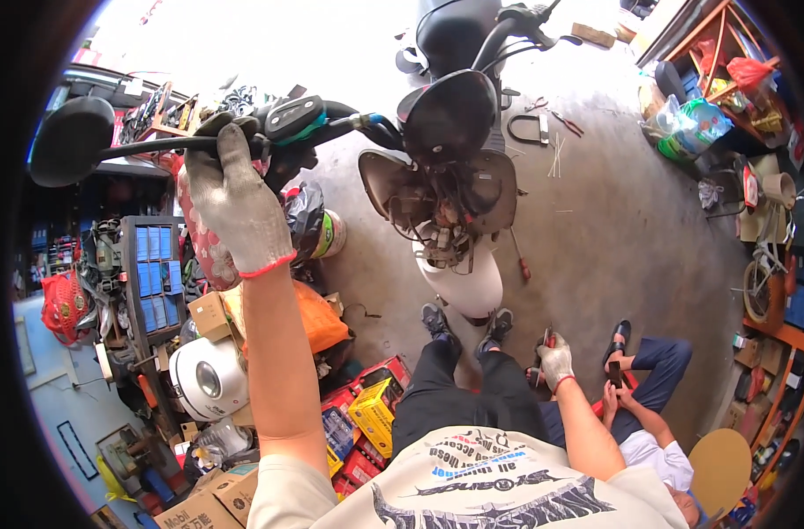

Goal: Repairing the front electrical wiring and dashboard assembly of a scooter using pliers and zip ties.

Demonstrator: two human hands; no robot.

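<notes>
An electric scooter's front end stands before me, its headlight housing [450, 115] apart from the body and its wiring [446, 234] bare above a white front fender [463, 278]. My left hand [239, 207], in a pale glove with a red cuff, is closed round the left handlebar grip, by the stem of the round mirror [71, 141]. A switch pod [294, 119] with a teal edge sits beside it. Low beside my right leg, my right hand [557, 363], also gloved, is closed on a red-handled tool [550, 339]; its kind is too small to tell.
A person [649, 414] sits close at my right, holding a phone [615, 374]. On the concrete floor lie a screwdriver [523, 263], pliers [568, 124] and a black U-shaped lock [530, 130]. Boxes [375, 414] crowd my left; orange shelving [794, 344] lines the right.
</notes>
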